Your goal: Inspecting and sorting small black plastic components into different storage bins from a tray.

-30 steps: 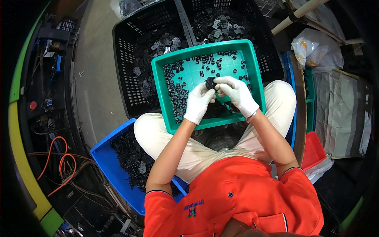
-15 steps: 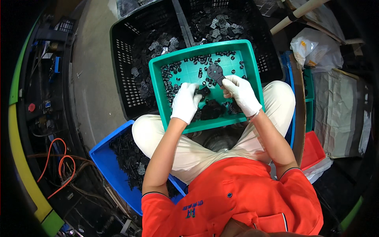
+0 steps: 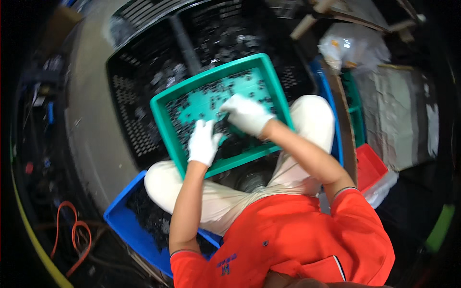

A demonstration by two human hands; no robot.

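A green plastic tray (image 3: pixel 166 136) rests on my lap, with several small black parts (image 3: pixel 192 113) scattered and heaped in it. My left hand (image 3: pixel 203 142), in a white glove, lies flat with spread fingers on the parts near the tray's front. My right hand (image 3: pixel 246 114), also gloved, is down among the parts in the tray's middle with fingers curled. The picture is blurred, so I cannot make out whether it grips anything.
A big black slatted crate (image 3: pixel 137 81) holding more black parts stands beyond the tray. A blue bin (image 3: pixel 126 222) of parts sits by my left thigh. A red bin (image 3: pixel 370 165) and a white bag (image 3: pixel 353 48) are on the right. An orange cable (image 3: pixel 72 235) lies at lower left.
The hands were raised together around one black part; they have since dropped apart into the tray. The view has also shifted, so the tray sits lower in frame.
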